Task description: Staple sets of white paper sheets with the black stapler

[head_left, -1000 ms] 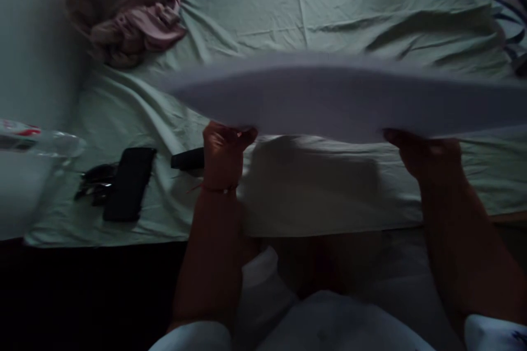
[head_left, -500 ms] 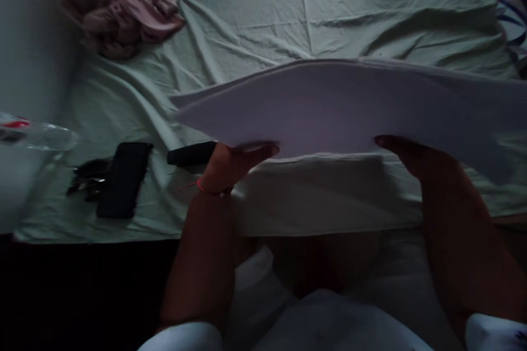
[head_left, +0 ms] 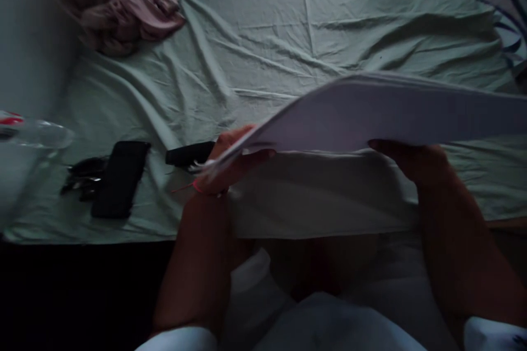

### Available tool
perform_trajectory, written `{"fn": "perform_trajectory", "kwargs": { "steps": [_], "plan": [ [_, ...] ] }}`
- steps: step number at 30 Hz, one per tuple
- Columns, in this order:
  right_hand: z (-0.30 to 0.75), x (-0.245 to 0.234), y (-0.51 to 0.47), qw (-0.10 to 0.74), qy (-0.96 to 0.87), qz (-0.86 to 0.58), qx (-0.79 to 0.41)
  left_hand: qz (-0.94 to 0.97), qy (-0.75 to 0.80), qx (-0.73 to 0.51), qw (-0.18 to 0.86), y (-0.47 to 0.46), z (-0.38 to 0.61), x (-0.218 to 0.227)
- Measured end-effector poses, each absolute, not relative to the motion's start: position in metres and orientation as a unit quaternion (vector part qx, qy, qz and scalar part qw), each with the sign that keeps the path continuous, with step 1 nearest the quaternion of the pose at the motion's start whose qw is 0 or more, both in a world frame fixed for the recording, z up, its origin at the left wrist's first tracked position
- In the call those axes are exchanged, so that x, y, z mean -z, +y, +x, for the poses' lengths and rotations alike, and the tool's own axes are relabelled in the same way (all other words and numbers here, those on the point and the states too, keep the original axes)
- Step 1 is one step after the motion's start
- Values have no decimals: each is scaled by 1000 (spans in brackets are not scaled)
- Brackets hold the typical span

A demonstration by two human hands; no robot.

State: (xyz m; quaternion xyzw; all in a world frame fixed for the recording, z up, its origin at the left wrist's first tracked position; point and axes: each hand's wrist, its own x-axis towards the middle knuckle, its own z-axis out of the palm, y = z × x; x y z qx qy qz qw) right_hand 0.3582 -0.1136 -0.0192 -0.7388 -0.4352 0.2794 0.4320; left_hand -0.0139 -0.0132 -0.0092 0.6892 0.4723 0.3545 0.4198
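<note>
Between my two hands a stack of white paper sheets [head_left: 354,115] is held up above the cloth, bowed in the middle. My left hand [head_left: 230,164] is closed on its near left part, thumb on the upper side; the left end of the sheets bends down toward me over the hand. At the near right edge my right hand [head_left: 415,162] grips the stack with the thumb on top and the other fingers hidden below. A red string circles my left wrist. Just left of that hand lies a black oblong object [head_left: 189,153], partly covered.
A pale green cloth [head_left: 267,38] with wrinkles covers the surface. On the left lie a black phone [head_left: 121,178], a bunch of keys [head_left: 82,178] and a clear plastic bottle [head_left: 45,134]. Crumpled pink fabric [head_left: 140,13] sits at the back left. The cloth's front edge is near my lap.
The left end of the paper stack has swung down and toward me, over my left hand, whose fingers now show behind it. My right hand has shifted slightly left.
</note>
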Motion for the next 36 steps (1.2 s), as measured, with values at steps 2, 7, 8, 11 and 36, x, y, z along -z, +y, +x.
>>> {"fn": "perform_trajectory", "kwargs": {
  "steps": [2,7,8,11,36],
  "plan": [
    [358,18,-114,428,-435,-740,-283,680,459,-375,430,-14,-13,8],
    [354,18,-114,447,-421,-738,-281,738,391,-316,451,-15,-10,1],
    [353,18,-114,447,-419,-740,-279,731,408,-317,444,-15,-10,2],
    [349,16,-112,453,-408,-736,-294,713,458,-319,425,-17,-8,7],
    [341,11,-108,553,-300,-658,-415,584,452,-346,578,-20,8,8]
  ]
}}
